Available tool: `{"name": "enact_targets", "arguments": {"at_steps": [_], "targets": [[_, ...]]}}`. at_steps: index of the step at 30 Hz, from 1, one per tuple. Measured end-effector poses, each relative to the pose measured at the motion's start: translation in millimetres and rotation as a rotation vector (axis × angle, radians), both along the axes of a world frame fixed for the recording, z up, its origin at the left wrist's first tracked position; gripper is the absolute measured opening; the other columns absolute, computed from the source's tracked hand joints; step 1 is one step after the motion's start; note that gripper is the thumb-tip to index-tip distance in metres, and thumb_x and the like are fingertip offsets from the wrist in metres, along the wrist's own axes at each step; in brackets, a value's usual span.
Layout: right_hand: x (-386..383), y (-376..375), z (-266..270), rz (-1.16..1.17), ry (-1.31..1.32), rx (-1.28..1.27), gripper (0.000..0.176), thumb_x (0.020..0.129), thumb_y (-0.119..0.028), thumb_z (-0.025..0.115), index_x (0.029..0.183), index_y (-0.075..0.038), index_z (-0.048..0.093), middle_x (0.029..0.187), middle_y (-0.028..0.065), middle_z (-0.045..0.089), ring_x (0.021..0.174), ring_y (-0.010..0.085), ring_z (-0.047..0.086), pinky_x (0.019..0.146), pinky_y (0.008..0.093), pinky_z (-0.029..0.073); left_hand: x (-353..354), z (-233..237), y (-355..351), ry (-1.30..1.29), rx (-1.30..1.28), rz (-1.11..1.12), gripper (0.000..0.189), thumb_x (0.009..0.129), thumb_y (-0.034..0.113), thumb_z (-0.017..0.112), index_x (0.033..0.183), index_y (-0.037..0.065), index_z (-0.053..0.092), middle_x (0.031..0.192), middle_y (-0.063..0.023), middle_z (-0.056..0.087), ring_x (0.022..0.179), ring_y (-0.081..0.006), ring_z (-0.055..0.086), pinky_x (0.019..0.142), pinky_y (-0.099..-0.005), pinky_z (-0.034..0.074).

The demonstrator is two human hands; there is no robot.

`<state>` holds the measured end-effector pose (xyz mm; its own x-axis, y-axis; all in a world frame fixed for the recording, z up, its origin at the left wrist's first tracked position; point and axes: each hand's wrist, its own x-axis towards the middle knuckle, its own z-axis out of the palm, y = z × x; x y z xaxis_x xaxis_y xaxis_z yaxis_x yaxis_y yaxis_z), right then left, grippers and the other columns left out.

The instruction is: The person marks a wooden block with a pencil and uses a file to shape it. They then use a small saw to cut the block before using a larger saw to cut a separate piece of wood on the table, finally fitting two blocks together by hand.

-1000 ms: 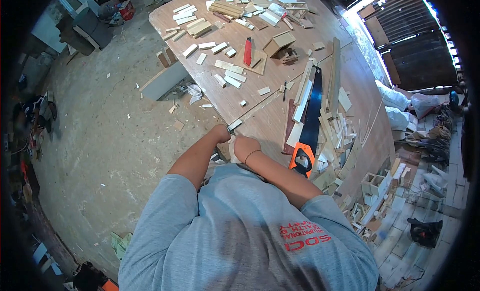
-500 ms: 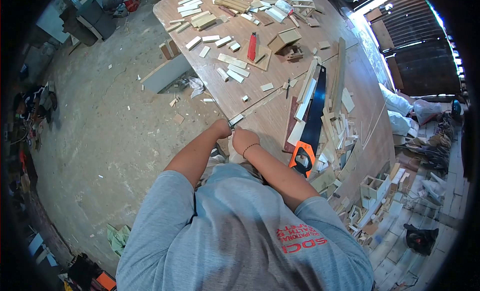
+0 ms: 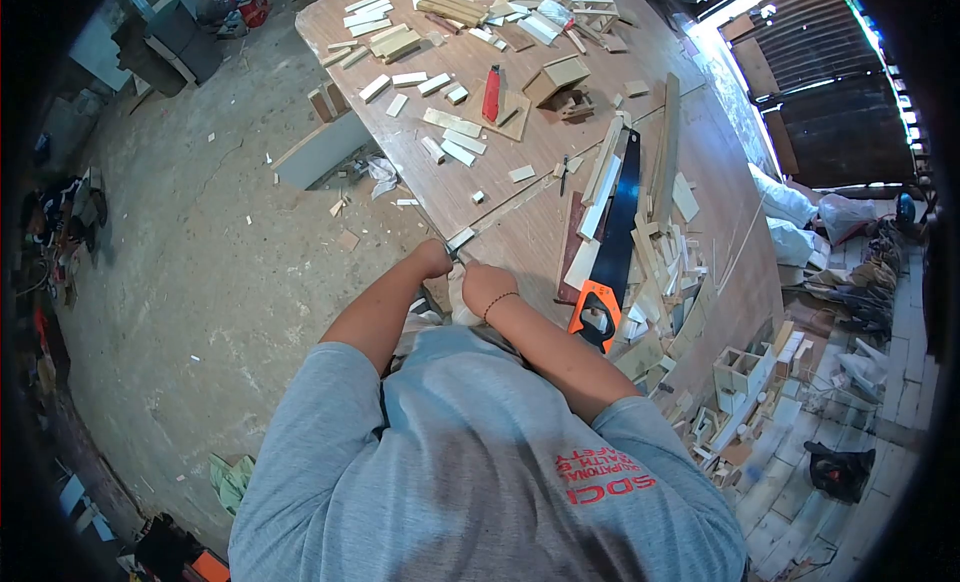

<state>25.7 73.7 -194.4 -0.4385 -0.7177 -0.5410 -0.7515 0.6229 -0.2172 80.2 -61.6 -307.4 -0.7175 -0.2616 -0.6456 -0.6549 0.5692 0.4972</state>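
Observation:
At the near corner of the table, my left hand [image 3: 432, 258] is closed, its fingers bent around something small. My right hand [image 3: 488, 284], with a beaded bracelet at the wrist, is closed close beside it. A thin, dark and shiny piece [image 3: 455, 254] shows between the two hands; I cannot tell what it is. Just beyond them, a short pale wood block [image 3: 460, 238] lies at the table's edge, right by the fingertips. To the right, a handsaw [image 3: 602, 307] with an orange and black handle rests on the table beside wood strips.
The wooden table [image 3: 520, 232] carries many cut wood pieces, a red-handled tool [image 3: 491, 94] and a small wooden box [image 3: 556, 79]. A pencil-like dark stick [image 3: 563, 176] lies mid-table. A board [image 3: 322, 150] leans under the left edge. Scraps and a wooden frame [image 3: 738, 380] stand at right.
The view has shifted slightly, so the table sits a little further left. My hands have drawn slightly apart, and more of the thin piece shows between them.

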Motion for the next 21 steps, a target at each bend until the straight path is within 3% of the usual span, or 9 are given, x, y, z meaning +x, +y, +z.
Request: {"name": "enact_targets", "arguments": {"at_steps": [6, 16, 19, 21], "targets": [[1.8, 0.4, 32.8, 0.052, -0.002, 0.109, 0.028, 0.088, -0.016, 0.045, 0.103, 0.001, 0.061, 0.096, 0.0208, 0.068, 0.089, 0.0311, 0.068, 0.074, 0.0412, 0.054, -1.8, 3.1, -0.7, -0.007, -0.041, -0.069, 0.026, 0.07, 0.02, 0.061, 0.083, -0.001, 0.07, 0.091, -0.0233, 0.066, 0.085, -0.036, 0.065, 0.077, -0.0396, 0.052], [-1.9, -24.3, -10.6, 0.016, -0.058, 0.015, 0.026, 0.088, -0.013, 0.042, 0.102, 0.001, 0.059, 0.093, 0.0224, 0.067, 0.087, 0.0342, 0.067, 0.075, 0.0441, 0.052, 1.3, -8.2, -1.4, 0.033, -0.011, 0.025, 0.031, 0.069, 0.023, 0.062, 0.078, -0.006, 0.068, 0.087, -0.0271, 0.065, 0.081, -0.0389, 0.065, 0.074, -0.0413, 0.052], [-2.5, -7.7, -2.6, 0.004, -0.067, -0.07, 0.026, 0.088, -0.014, 0.042, 0.102, 0.001, 0.058, 0.091, 0.0227, 0.067, 0.086, 0.0352, 0.067, 0.075, 0.0448, 0.052, -0.4, -0.8, -4.0, 0.026, -0.008, -0.078, 0.031, 0.071, 0.024, 0.062, 0.078, -0.006, 0.068, 0.084, -0.0268, 0.065, 0.082, -0.0379, 0.065, 0.074, -0.0409, 0.052], [4.4, 12.2, 12.1, -0.026, -0.051, 0.008, 0.026, 0.089, -0.015, 0.041, 0.101, 0.002, 0.058, 0.089, 0.0233, 0.067, 0.085, 0.0364, 0.067, 0.074, 0.046, 0.052, -2.5, 2.8, -3.0, -0.069, -0.021, -0.024, 0.031, 0.068, 0.028, 0.068, 0.086, 0.003, 0.072, 0.093, -0.0209, 0.067, 0.085, -0.0341, 0.066, 0.076, -0.0386, 0.052]]}}
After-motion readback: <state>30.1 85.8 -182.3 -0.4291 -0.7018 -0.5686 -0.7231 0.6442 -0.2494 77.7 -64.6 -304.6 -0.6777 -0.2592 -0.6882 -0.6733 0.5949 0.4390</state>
